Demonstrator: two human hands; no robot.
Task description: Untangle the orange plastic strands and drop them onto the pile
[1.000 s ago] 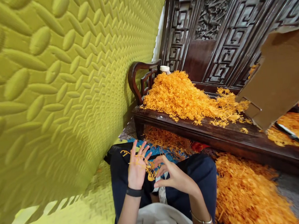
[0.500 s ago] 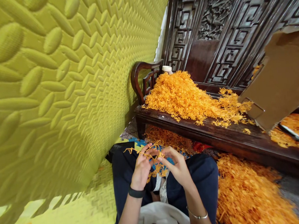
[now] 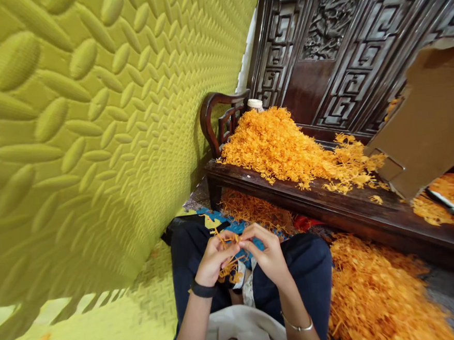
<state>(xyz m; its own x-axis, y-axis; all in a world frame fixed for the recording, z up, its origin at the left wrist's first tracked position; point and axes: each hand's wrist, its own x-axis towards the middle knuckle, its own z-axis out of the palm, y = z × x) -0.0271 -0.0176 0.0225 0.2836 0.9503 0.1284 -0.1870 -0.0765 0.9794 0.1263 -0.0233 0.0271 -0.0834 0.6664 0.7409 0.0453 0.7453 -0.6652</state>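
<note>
Both my hands meet above my crossed legs, working on a tangle of thin orange plastic-looking strands. My left hand, with a black band at the wrist, is closed on the strands, and loose ends stick out above and below its fingers. Thumb and forefinger of my right hand pinch the strands close to the left fingertips. A thin bangle circles the right wrist. Exactly where the fingertips grip the strands is partly hidden.
A heap of orange branching pieces covers part of a dark carved wooden bench. More orange strands lie piled on the floor at right. A cardboard sheet leans on the bench. Yellow textured foam matting stands at left.
My left thumb and fingers have closed in toward my right fingertips. The strand that stretched out to the left now points up from the left hand.
</note>
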